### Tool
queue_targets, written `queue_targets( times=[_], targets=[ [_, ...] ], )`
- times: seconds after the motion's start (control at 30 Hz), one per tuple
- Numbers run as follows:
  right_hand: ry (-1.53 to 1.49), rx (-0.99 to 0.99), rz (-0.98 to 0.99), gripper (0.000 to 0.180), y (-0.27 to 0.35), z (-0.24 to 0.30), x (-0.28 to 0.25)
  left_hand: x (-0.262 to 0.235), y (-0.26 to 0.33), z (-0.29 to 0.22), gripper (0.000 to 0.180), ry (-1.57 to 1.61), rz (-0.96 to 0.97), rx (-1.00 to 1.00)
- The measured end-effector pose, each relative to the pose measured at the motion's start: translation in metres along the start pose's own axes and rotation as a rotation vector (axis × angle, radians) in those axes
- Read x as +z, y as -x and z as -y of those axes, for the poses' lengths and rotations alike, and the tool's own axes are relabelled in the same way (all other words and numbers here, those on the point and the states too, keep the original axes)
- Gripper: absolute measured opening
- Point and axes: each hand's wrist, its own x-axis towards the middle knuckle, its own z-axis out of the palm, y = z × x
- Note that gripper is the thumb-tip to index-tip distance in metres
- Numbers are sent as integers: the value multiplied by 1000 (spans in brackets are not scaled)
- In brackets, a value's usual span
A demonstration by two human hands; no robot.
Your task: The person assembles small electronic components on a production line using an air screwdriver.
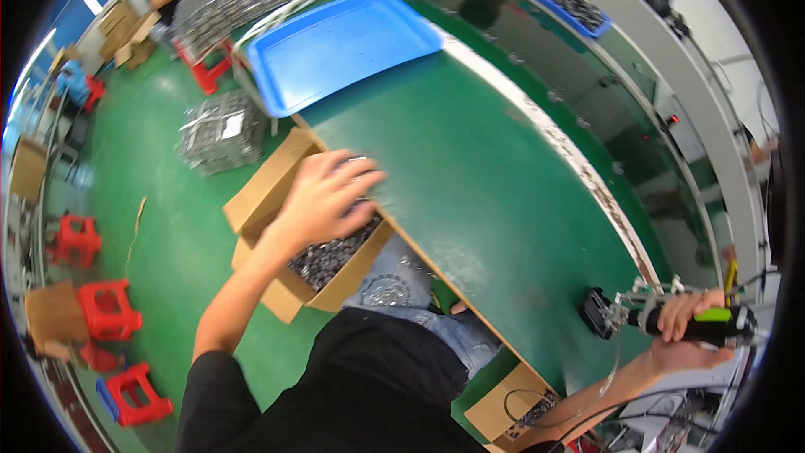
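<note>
My left hand (325,195) is over the edge of the green worktable (470,201), above an opened cardboard box (356,273) full of small dark parts (329,262). Its fingers are curled and slightly blurred; a bit of something dark shows by them, too small to name. At the far right my right hand (681,323) wraps around a black cylindrical power driver (731,327) with a bright green strip. The driver lies roughly level, its front end toward a small metal fixture (619,315). Against that fixture is a black block-shaped piece (596,312).
A large blue tray (344,50) rests at the table's far end. Beyond a white ledge (537,113) runs a green conveyor, with a blue bin (570,7) of dark parts. Another cardboard box (503,403) is near my right forearm. Red stools (109,309) and a wrapped bundle (222,132) stand on the floor.
</note>
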Motion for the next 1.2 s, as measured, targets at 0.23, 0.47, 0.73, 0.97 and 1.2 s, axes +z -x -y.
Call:
queue_targets(
  times=[0.23, 0.47, 0.73, 0.97, 1.2],
  targets=[
    [13, 8, -93, 94, -14, -1, 24, -11, 16, 42, 44, -50, -270, -80],
    [137, 21, -301, 61, -2, -23, 33, 112, -224, -11, 45, 285, -188, 296],
    [66, -89, -272, 59, -8, -27, 60, 286, -404, 33, 53, 433, -10, 167],
    [89, -73, -374, 59, -8, -39, 52, 280, -412, -13, 57, 516, 110, 203],
    [172, -161, -412, 69, 13, -37, 63, 218, -384, -104, 41, 387, 173, 157]
  ],
)
